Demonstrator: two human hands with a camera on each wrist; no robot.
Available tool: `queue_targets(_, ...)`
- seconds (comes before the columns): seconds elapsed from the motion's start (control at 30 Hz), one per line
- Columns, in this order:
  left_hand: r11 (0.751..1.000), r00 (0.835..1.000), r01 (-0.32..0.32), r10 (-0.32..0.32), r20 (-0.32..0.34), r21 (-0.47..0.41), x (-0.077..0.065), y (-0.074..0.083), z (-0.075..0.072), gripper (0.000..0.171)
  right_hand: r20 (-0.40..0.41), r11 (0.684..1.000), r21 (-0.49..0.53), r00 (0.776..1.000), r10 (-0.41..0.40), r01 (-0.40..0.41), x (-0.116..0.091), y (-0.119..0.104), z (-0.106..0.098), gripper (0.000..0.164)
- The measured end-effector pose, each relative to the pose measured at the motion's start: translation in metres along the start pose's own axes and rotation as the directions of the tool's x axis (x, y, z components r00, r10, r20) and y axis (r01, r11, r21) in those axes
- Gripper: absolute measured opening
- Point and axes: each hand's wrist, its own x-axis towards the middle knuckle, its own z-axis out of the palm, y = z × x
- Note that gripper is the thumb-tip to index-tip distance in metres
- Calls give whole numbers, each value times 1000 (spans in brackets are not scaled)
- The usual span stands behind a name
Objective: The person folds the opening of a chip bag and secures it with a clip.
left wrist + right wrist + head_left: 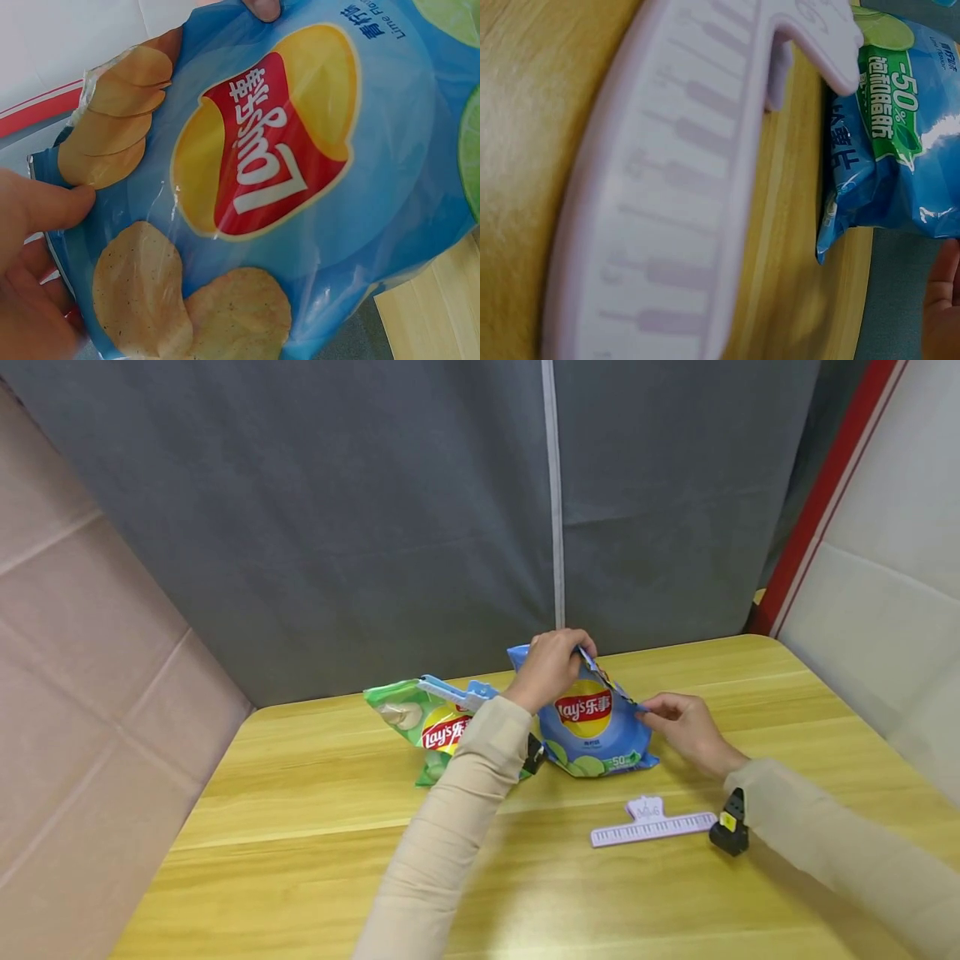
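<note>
A blue Lay's potato chip bag (600,739) stands on the wooden table. Its top edge slants down to the right and looks partly folded. My left hand (553,664) grips the upper left of that edge; in the left wrist view the thumb (64,206) presses on the bag's front, over printed chips. The right end of the top edge is pinched by my right hand (686,727). Nearer to me lies a light purple bag clip (652,831) with piano-key marks, large and close in the right wrist view. What the left fingers do behind the bag is partly hidden.
Left of the blue bag, a green Lay's bag (401,714) leans with a light blue clip (453,692) across its top; my left forearm hides part of it. A grey curtain (375,527) hangs behind the table (300,827). Pale panels stand at both sides.
</note>
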Motion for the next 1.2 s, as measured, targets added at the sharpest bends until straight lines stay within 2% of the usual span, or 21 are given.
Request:
queue_targets(0.13,1000,1000,-3,3,8,4,0,-1,-1,23,-10,999,0,999,-43,43,0,1,1,20)
queue_targets(0.27,1000,1000,-22,22,12,17,0,-3,-2,24,-40,984,-47,984,-174,173,1,3,3,14)
queue_targets(0.37,998,999,-44,43,7,41,-1,-5,-2,25,-69,955,-98,955,-288,280,1,4,4,12)
queue_targets(0.5,997,999,-44,44,1,56,-1,-6,-2,25,-101,911,-150,911,-401,384,1,6,5,15)
queue_targets(0.63,998,1000,-19,19,1,58,-2,-4,0,24,-111,853,-236,859,-500,466,-1,7,5,20)
queue_targets(0.73,998,1000,-2,2,0,57,-2,-3,2,24,-111,822,-280,834,-541,496,-3,9,5,22)
queue_targets(0.97,1000,1000,-12,12,3,23,-3,0,2,20,-98,805,-329,830,-549,494,-4,10,5,22)
queue_targets(1.2,998,999,-8,11,49,-59,-3,-1,2,19,-92,800,-344,831,-549,491,-4,11,5,22)
